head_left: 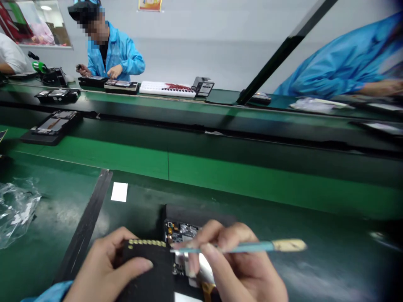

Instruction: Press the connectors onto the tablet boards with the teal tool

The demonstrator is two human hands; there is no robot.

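My left hand (pixel 103 264) grips a flat black block (pixel 147 281), thumb on top. A row of small yellowish pieces (pixel 146 243) runs along the block's far edge, with a single one just below the row's left end. In my right hand (pixel 245 268) is a thin teal stick tool (pixel 252 247) with a cream-coloured end, held pinched like a pen. Its tip is at the right end of the row; whether it touches a piece I cannot tell. Behind and partly under both hands lies an opened phone (pixel 181 228) with its circuit board exposed, in a black holder (pixel 201 212).
A white square (pixel 119 192) and clear plastic wrap (pixel 19 207) lie on the green bench. Another opened phone (pixel 55 123) rests on the line beyond. A co-worker in blue (pixel 116 50) works opposite; another blue sleeve (pixel 340 63) is at right. A dark post (pixel 273 63) slants upward.
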